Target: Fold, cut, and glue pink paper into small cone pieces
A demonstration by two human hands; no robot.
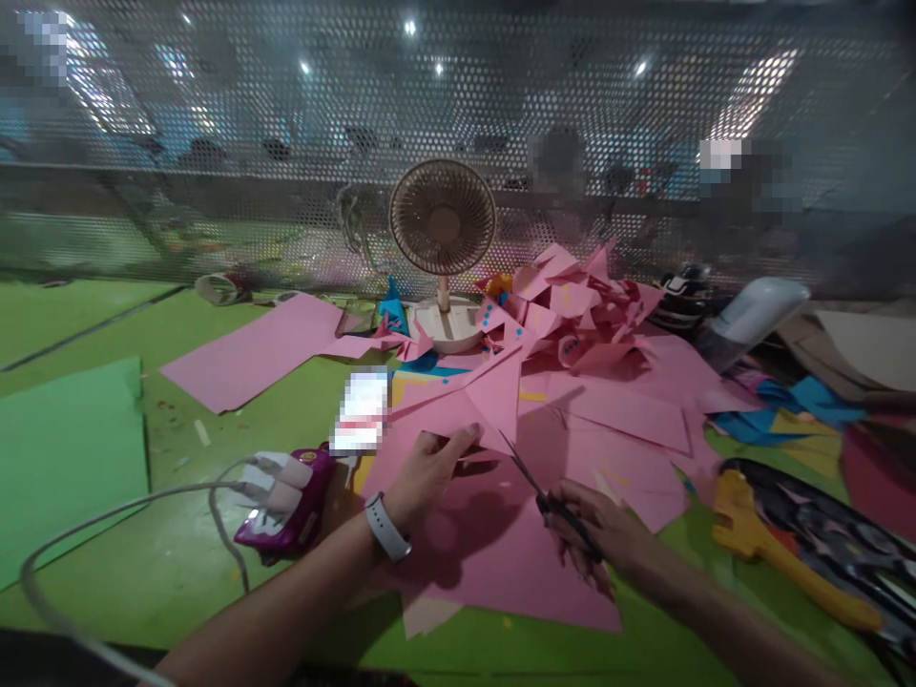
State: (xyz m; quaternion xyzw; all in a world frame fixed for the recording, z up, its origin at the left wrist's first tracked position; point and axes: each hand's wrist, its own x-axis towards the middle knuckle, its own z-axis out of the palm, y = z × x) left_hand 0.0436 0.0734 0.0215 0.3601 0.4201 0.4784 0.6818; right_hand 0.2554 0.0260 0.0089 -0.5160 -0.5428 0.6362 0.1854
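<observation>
My left hand (429, 468), with a white watch on the wrist, pinches the near edge of a folded pink paper sheet (487, 401) and lifts it off the table. My right hand (593, 530) is closed round the handles of black scissors (533, 482), whose blades are parted and point up and left toward the pink sheet. Under both hands lies a larger pink sheet (501, 563) on the green table (178, 563).
A small desk fan (442, 250) stands behind the paper. A heap of pink folded scraps (572, 305) lies right of it. A purple device with white plugs and cable (282, 501) sits at left. A yellow toy-like tool (773, 544) lies at right. A perforated metal screen closes the back.
</observation>
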